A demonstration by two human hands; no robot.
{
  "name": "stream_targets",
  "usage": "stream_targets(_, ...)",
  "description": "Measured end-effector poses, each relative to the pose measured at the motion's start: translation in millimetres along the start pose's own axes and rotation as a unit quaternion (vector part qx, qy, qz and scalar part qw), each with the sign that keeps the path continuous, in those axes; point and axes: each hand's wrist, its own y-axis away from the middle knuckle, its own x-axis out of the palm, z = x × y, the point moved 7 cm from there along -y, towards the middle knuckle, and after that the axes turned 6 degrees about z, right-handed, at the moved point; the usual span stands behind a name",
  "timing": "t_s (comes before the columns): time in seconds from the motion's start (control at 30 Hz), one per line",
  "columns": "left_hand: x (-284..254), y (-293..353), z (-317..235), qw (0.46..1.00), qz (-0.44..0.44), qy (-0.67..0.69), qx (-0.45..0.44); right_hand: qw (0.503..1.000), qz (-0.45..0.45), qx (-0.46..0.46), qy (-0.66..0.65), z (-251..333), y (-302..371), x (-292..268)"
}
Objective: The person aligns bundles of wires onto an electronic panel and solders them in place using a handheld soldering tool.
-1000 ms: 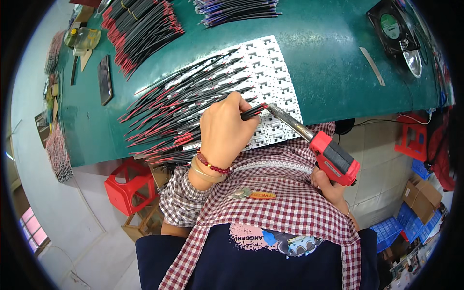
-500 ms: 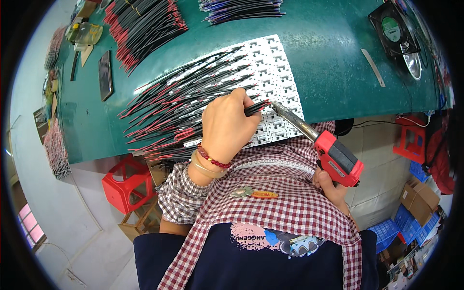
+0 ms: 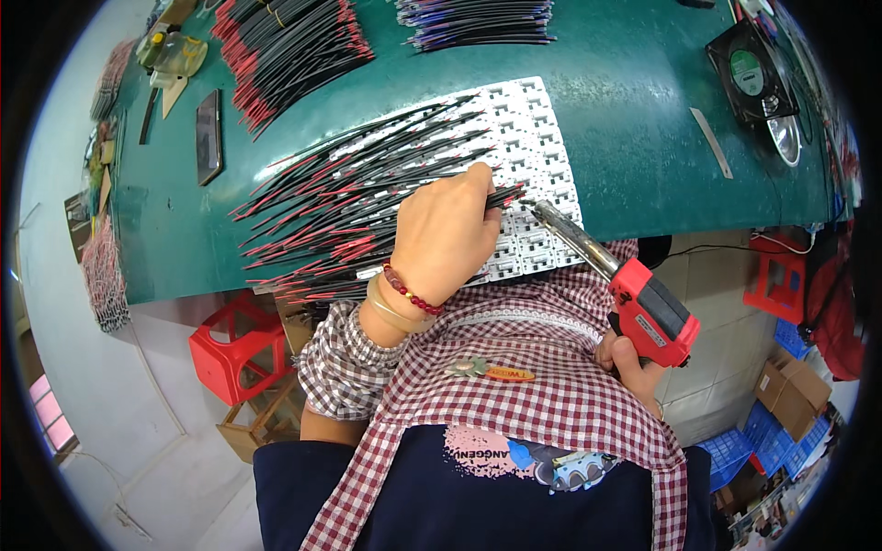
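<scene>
My left hand [image 3: 447, 220] is closed on a small bundle of black wires [image 3: 505, 196] with red ends, palm down over the white slotted board [image 3: 528, 138]. The red ends stick out past its fingertips. In my right hand [image 3: 634, 365] is a red and black gun-shaped tool [image 3: 654, 312] with a long metal barrel [image 3: 577, 239]. Its tip points up and left and lies just right of the wire ends; whether they touch I cannot tell. Many more black wires with red ends [image 3: 322, 202] lie in rows across the board, fanning out to the left.
Thick black wire bundles [image 3: 294, 55] and a purple-ended bundle [image 3: 478, 20] lie at the table's far side. A phone [image 3: 209, 138] is at left. A metal strip [image 3: 711, 142] and a black fan [image 3: 749, 72] are at right. Red stools [image 3: 234, 354] stand below the table edge.
The whole view has shifted slightly. The tool's tip has moved a little right and down beside the wire ends. My left hand keeps its hold on the wires.
</scene>
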Motion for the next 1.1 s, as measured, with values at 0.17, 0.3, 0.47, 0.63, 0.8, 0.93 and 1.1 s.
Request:
stream_targets(0.17,0.6,-0.5,-0.4,1.0,-0.001,0.002,0.012,0.987,-0.094,0.003,0.131,-9.6,2.2,-10.3)
stream_targets(0.3,-1.9,-0.6,-1.3,1.0,0.0,-0.001,0.018,0.984,-0.031,-0.012,0.177,-20.2,4.3,-16.0)
stream_targets(0.47,-1.1,-2.0,-4.3,0.999,0.015,-0.028,0.019,0.992,-0.057,0.006,0.114,-12.3,4.0,-9.5)
stream_targets(0.63,-1.6,-2.5,-3.9,0.999,0.011,-0.022,0.024,0.991,-0.069,0.001,0.118,-3.5,0.6,-1.7)
stream_targets(0.8,-1.0,-2.5,-3.5,0.999,0.019,-0.023,0.017,0.982,-0.096,-0.037,0.156,-0.9,2.4,-4.2)
stream_targets(0.93,-1.6,-1.8,-3.4,1.0,0.017,-0.017,0.016,0.995,-0.05,-0.036,0.077,11.5,0.9,7.3)
stream_targets(1.1,-1.1,2.1,-1.0,0.999,-0.004,0.001,0.045,0.991,-0.075,-0.097,0.062,19.6,0.3,7.1)
